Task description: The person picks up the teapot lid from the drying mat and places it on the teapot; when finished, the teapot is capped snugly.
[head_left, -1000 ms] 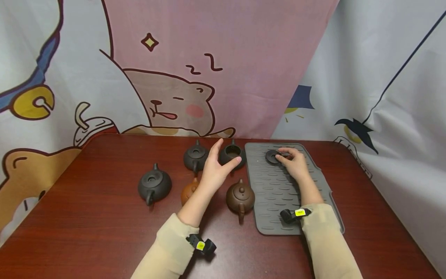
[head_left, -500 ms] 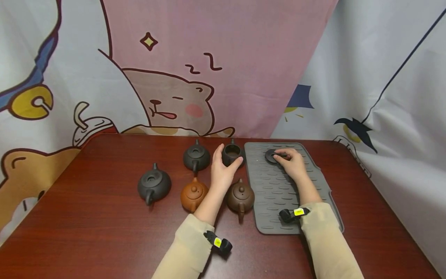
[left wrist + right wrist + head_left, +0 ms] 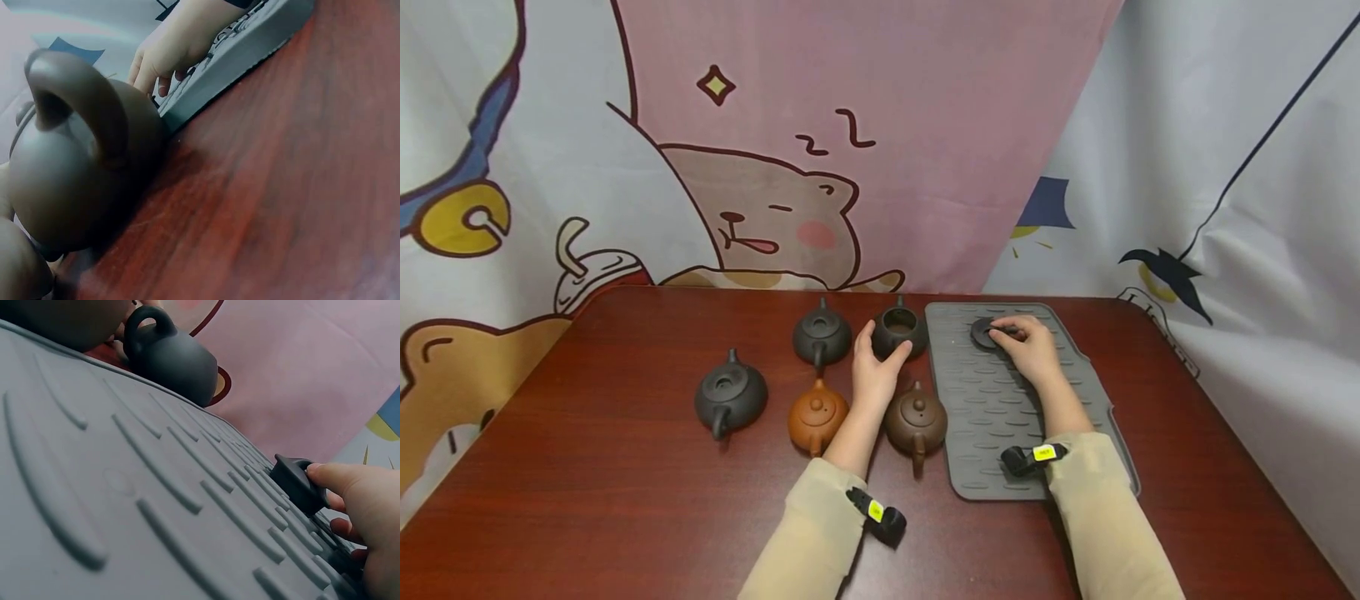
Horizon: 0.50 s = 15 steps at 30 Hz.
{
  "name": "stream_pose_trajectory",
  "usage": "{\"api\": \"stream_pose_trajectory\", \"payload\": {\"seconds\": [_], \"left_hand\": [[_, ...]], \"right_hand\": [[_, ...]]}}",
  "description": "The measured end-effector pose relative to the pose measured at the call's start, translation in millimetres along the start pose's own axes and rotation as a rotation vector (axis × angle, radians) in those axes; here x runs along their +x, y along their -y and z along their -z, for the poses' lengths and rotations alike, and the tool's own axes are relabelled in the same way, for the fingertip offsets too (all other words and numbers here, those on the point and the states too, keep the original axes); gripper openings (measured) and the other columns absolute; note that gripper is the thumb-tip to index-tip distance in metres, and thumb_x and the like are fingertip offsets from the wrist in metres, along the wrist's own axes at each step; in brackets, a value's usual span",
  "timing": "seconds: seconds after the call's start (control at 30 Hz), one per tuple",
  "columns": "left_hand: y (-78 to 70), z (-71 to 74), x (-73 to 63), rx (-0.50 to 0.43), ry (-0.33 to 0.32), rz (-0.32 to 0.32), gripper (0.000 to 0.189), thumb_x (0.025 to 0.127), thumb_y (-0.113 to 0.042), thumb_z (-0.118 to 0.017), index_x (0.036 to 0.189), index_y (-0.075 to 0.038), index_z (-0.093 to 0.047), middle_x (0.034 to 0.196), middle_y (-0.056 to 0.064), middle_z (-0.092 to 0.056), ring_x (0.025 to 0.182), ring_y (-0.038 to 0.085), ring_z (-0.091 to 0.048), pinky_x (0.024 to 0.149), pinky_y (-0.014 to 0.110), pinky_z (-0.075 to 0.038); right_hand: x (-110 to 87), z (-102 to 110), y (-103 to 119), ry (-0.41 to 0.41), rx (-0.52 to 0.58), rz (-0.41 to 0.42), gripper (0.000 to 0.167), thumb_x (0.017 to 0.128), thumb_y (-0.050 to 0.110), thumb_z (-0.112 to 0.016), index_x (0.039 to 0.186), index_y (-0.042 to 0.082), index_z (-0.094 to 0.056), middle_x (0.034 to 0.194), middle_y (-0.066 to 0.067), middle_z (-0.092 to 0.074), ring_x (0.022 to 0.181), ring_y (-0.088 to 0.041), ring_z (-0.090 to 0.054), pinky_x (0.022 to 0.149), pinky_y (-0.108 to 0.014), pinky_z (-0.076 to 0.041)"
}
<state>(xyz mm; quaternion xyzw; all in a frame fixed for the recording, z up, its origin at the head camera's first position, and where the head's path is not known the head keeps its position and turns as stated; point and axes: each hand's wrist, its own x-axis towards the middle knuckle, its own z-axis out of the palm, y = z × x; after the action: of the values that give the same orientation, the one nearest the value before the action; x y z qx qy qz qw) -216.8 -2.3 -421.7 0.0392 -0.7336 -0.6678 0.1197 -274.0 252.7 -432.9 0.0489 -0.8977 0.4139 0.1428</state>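
My left hand [image 3: 874, 371] has its thumb and fingers round the near side of a dark, lidless teapot [image 3: 900, 318], its round opening facing up. The same pot [image 3: 175, 362] shows its looped handle in the right wrist view. Over on the grey ridged mat [image 3: 992, 433], my right hand [image 3: 1033, 354] pinches a dark teapot lid [image 3: 982, 334]. In the right wrist view the lid [image 3: 297, 481] sits tilted close over the ridges, thumb at its top. A brown lidded teapot [image 3: 917, 421] stands just in front of the left hand, between wrist and mat.
An orange-brown teapot [image 3: 817, 417] stands left of the left forearm. Two dark lidded teapots stand further left, one at the back [image 3: 822, 333] and one nearer [image 3: 730, 396]. The red-brown table [image 3: 587, 467] ends at a printed curtain [image 3: 940, 150].
My left hand has moved right to the lidless teapot, then slightly down and closer round it. The right hand with the lid has stayed nearly still over the mat.
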Motion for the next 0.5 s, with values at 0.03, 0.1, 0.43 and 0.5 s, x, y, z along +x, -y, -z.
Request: {"api": "stream_pose_trajectory", "payload": {"seconds": [0.03, 0.1, 0.43, 0.5], "left_hand": [[0.5, -0.2, 0.4, 0.004, -0.001, 0.003, 0.072, 0.087, -0.022, -0.071, 0.145, 0.000, -0.035, 0.148, 0.016, -0.034, 0.135, 0.028, -0.032, 0.108, 0.042, -0.028], [1.6, -0.6, 1.1, 0.016, -0.002, 0.002, 0.071, 0.087, -0.021, -0.070, 0.145, 0.001, -0.036, 0.148, 0.017, -0.034, 0.135, 0.029, -0.032, 0.108, 0.043, -0.028], [5.0, -0.6, 2.1, 0.075, 0.012, -0.017, 0.064, 0.090, -0.016, -0.066, 0.144, 0.002, -0.037, 0.149, 0.022, -0.030, 0.136, 0.031, -0.031, 0.108, 0.044, -0.027], [5.4, -0.4, 1.9, 0.079, 0.012, -0.019, 0.063, 0.090, -0.015, -0.066, 0.143, 0.003, -0.038, 0.149, 0.023, -0.030, 0.135, 0.032, -0.032, 0.108, 0.044, -0.027]], "right_hand": [[0.1, 0.3, 0.3, -0.004, -0.002, 0.000, 0.025, 0.091, 0.020, -0.068, 0.109, 0.003, -0.069, 0.118, -0.017, -0.056, 0.088, -0.028, -0.049, 0.074, -0.039, -0.039], [-0.1, 0.9, 1.2, -0.006, -0.003, -0.003, 0.024, 0.091, 0.019, -0.068, 0.109, 0.003, -0.069, 0.118, -0.017, -0.056, 0.089, -0.028, -0.050, 0.074, -0.039, -0.039], [-1.6, 4.4, 11.9, -0.013, 0.026, 0.008, 0.027, 0.092, 0.024, -0.066, 0.112, 0.004, -0.068, 0.119, -0.014, -0.055, 0.093, -0.030, -0.052, 0.074, -0.040, -0.041], [-1.7, 5.2, 15.6, -0.010, 0.041, 0.015, 0.029, 0.092, 0.025, -0.066, 0.112, 0.005, -0.068, 0.119, -0.014, -0.055, 0.094, -0.030, -0.051, 0.073, -0.040, -0.041]]}}
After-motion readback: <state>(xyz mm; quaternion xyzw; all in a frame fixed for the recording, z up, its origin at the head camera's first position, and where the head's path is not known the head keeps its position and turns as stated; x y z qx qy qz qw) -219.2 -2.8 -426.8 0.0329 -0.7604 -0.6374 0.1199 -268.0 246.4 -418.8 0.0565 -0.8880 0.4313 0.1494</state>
